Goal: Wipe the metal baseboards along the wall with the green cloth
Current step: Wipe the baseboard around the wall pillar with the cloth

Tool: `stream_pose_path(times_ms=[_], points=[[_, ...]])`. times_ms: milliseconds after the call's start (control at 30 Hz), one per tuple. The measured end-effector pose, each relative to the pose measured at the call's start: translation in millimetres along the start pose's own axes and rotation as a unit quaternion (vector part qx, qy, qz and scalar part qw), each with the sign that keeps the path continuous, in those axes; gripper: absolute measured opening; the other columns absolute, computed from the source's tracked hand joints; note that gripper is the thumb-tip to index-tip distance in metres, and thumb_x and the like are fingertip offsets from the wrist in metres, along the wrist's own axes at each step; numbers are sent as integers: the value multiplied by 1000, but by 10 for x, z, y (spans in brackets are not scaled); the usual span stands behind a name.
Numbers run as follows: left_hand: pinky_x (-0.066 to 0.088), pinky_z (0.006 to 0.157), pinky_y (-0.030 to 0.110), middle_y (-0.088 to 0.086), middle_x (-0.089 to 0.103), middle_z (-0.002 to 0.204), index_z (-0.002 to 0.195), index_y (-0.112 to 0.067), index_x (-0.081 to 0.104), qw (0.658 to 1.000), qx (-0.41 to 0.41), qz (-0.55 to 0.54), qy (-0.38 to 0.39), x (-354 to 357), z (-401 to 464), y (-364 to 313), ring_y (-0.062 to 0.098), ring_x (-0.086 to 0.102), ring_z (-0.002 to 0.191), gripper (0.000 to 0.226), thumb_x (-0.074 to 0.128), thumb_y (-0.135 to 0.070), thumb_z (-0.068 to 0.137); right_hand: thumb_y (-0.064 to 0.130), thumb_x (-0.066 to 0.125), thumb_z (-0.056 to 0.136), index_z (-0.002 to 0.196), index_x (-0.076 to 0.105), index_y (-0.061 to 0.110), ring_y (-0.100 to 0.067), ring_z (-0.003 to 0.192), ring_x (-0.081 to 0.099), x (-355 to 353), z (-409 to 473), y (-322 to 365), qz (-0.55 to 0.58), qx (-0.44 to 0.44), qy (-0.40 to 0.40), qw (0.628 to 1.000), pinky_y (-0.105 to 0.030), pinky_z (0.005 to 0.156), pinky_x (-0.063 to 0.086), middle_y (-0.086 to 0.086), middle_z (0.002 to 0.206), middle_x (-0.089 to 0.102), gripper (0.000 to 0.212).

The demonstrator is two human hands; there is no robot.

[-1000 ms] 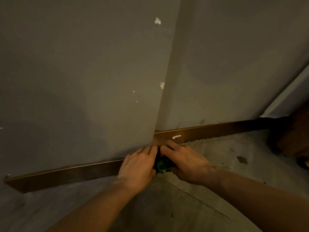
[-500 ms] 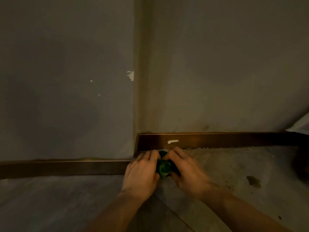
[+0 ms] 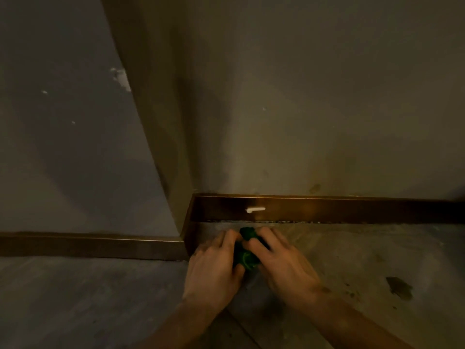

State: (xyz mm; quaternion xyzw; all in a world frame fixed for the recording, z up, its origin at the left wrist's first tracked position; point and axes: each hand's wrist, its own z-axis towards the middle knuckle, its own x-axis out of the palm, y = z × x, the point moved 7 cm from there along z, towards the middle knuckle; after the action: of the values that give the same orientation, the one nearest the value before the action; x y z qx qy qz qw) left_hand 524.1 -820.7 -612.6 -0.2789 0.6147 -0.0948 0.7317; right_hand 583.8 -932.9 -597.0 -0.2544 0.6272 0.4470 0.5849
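Green cloth [image 3: 247,250] bunched between both hands, near brown baseboard [image 3: 327,210].

- Two bare forearms are seen entering from the bottom of the frame, no sleeves being worn.
- The left hand [image 3: 214,270] and right hand [image 3: 284,267] are ungloved.

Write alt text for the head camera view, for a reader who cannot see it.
Two bare hands, the left hand and right hand, bunch a green cloth between them on the floor, just in front of a brown metal baseboard. The baseboard wraps an outside wall corner and bears a small white smear; a dark stain marks the floor at right.
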Motion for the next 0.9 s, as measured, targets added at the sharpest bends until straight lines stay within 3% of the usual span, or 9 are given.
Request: stream_pose_path(times_ms=[67, 167, 267, 367, 633, 767, 900], points=[[41, 102, 31, -11, 54, 129, 129, -40, 36, 1000, 17, 5, -15, 106, 18, -9, 13, 53, 118, 55, 70, -41, 86, 9, 70, 77, 122, 44, 28, -24, 117, 49, -3, -32, -74, 9, 5, -16, 1000, -32, 80, 55, -3, 131, 45, 55], [30, 114, 34, -9, 43, 145, 145, -35, 29, 999, -3, 18, -30, 263, 32, 97, 12, 39, 133, 76, 57, -67, 83, 7, 74, 73, 118, 45, 27, -28, 116, 52, -11, -82, -223, 12, 39, -28, 999, -36, 78, 58, -5, 132, 48, 58], [6, 124, 42, -1, 17, 166, 158, -25, 13, 998, -22, 52, -30, 417, 30, 231, 17, 9, 152, 106, 37, -92, 79, 7, 75, 74, 117, 50, 24, -27, 115, 51, -61, -140, -400, 13, 62, -50, 997, -37, 78, 57, -5, 131, 48, 53], [-9, 125, 43, 3, -4, 171, 161, -20, 0, 997, -28, 67, -9, 568, 47, 335, 16, -18, 154, 124, 32, -101, 72, 6, 78, 70, 113, 53, 20, -26, 107, 53, -113, -202, -537, 11, 66, -71, 995, -34, 72, 57, -5, 126, 48, 52], [3, 122, 54, 8, 3, 171, 162, -17, 11, 995, -22, 91, 31, 834, 25, 377, 30, -6, 156, 130, 34, -103, 67, 16, 88, 61, 109, 57, 15, -32, 99, 52, -126, -149, -607, -98, 58, -68, 991, -40, 60, 57, -14, 117, 55, 57], [10, 121, 58, 8, 6, 170, 162, -18, 10, 994, -24, 100, 37, 898, 8, 417, 30, -3, 156, 127, 33, -102, 69, 18, 83, 63, 109, 53, 15, -33, 102, 48, -121, 33, -414, -141, -10, -92, 986, -39, 55, 54, -12, 120, 50, 54], [17, 121, 61, 11, 8, 170, 161, -15, 13, 993, -27, 110, 38, 910, 1, 423, 33, 1, 156, 125, 35, -100, 72, 20, 71, 68, 108, 53, 18, -33, 108, 47, -8, 323, -153, -211, -102, -92, 968, -39, 72, 52, -10, 120, 58, 44]])
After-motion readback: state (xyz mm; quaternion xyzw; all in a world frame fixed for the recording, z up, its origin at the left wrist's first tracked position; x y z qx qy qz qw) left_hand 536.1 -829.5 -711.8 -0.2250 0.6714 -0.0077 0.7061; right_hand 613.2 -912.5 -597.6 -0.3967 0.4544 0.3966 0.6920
